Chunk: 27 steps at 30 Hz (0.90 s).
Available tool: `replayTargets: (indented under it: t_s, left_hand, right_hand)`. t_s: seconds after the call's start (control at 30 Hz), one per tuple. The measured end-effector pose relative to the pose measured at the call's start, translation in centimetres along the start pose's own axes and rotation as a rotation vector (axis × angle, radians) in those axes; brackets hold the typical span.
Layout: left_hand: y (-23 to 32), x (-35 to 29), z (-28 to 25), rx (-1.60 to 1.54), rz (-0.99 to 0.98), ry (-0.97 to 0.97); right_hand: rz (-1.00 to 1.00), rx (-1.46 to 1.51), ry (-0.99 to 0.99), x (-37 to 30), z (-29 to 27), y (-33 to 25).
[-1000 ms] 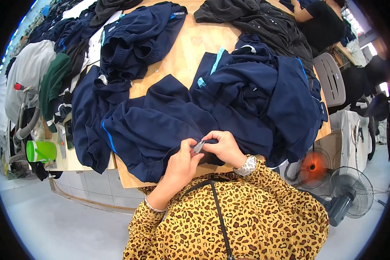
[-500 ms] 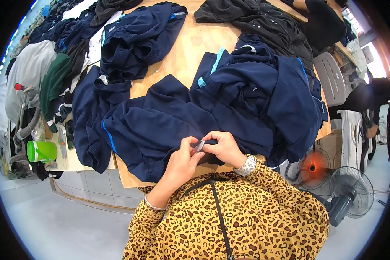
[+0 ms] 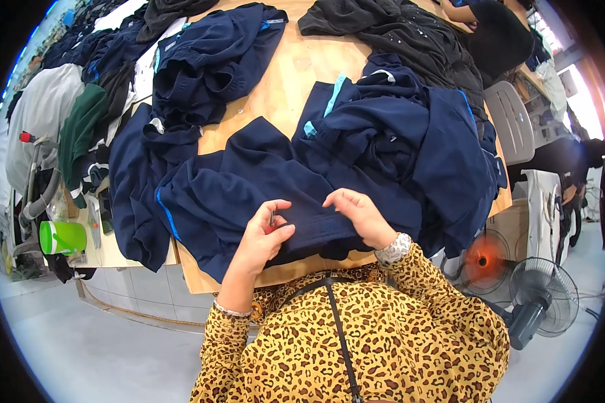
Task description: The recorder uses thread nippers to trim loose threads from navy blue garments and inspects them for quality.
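Note:
My left hand [image 3: 261, 236] is closed around a small dark metal tool [image 3: 272, 217], mostly hidden by the fingers. My right hand [image 3: 364, 216] hovers over the cloth with its fingers loosely bent and apart, and I see nothing in it. Below both hands lies a navy garment [image 3: 249, 181] with bright blue piping along its left side. Its stitched band [image 3: 314, 228] runs between my hands, near the table's front edge. To the right, a heap of navy garments [image 3: 390, 134] with light-blue strips adjoins it.
More navy clothing [image 3: 215, 64] is bunched at the far left of the wooden table [image 3: 302, 57], with black garments [image 3: 410, 40] at the far right. A green bucket [image 3: 64, 237] stands left. Fans [image 3: 541, 295] and a grey chair [image 3: 509, 121] are on the right, near another person [image 3: 501, 40].
My hands, together at a small light-coloured piece before, have moved apart. The left went leftward with the metal tool; the right shifted right, exposing the stitched band. The light piece no longer shows.

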<state>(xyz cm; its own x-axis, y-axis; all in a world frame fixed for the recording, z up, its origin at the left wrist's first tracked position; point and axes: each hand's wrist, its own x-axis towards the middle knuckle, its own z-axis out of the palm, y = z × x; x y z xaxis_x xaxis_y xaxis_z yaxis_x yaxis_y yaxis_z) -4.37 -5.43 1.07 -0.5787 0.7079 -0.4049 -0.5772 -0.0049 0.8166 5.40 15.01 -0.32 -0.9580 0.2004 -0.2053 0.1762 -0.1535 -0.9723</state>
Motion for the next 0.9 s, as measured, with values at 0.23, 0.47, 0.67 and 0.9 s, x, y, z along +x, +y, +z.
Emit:
replayTargets:
  t_s: [0.23,0.47,0.67,0.9]
  left_hand:
    - [-0.4,-0.2,-1.3,0.247,0.075,-0.137]
    - [0.2,-0.6,-0.8,0.390,0.026,-0.161]
    - [0.2,-0.5,-0.9,0.431,-0.039,-0.124]
    - [-1.7,-0.1,-0.4,0.263,0.234,0.049]
  right_hand:
    - [0.292,0.272,-0.003,0.0,-1.1,-1.3]
    - [0.418,0.423,-0.030,0.2,-1.7,-0.6]
    - [0.462,0.441,-0.074,0.1,-1.7,-0.5]
    - [0.267,0.142,-0.179,-0.6,-0.3,-1.9]
